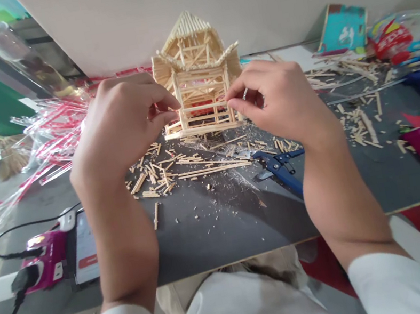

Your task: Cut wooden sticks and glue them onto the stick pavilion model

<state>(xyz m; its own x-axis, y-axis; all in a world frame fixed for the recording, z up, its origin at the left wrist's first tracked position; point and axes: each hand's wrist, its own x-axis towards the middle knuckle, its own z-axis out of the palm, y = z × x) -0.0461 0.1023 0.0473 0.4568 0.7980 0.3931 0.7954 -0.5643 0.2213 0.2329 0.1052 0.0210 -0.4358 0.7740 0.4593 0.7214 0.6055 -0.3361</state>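
Note:
A small model house (189, 25) built of thin wooden sticks, with a tiered roof and open front, stands upright towards the back of the table. Across its front runs a thin wooden stick (204, 107), level between the two front posts. At the stick's left end, my left hand (132, 111) is closed in a pinch of thumb and forefinger. My right hand (274, 94) pinches at the other end, beside the right post. The fingertips partly hide both stick ends, and whether they touch the posts is unclear.
Cut stick pieces (156, 174) litter the dark table (215, 232). Blue-handled cutters (283, 171) lie near my right forearm. Red-and-clear plastic wrappers (54, 130) are heaped at left. Purple power adapters (47, 259) with cables and a phone (84, 249) sit near the left edge.

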